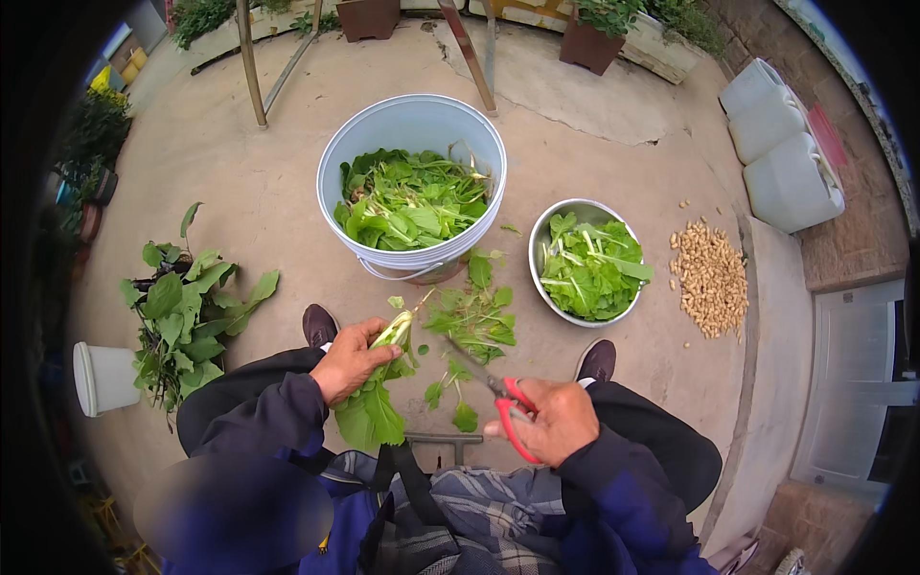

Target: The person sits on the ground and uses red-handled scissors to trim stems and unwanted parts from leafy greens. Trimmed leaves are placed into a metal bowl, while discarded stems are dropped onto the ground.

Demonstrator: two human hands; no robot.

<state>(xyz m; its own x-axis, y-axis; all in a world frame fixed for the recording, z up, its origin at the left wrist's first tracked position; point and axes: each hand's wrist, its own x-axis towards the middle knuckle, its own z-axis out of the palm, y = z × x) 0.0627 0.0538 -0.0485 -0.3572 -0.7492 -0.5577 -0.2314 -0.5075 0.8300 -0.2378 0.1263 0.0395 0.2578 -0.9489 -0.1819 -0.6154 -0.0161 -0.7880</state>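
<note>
My left hand grips a leafy green plant by its pale stems, root end up and leaves hanging down. In my right hand are red-handled scissors, their blades pointing up and left towards loose trimmed leaves on the ground. Beyond my hands stands a large white plastic bucket partly filled with leafy greens. To its right, a round metal bowl holds more greens. The scissors do not touch the held plant.
Peanuts in their shells lie in a pile at the right, near white plastic jugs. Cut branches with broad leaves and a small white bucket are at the left. Metal frame legs stand behind the large bucket.
</note>
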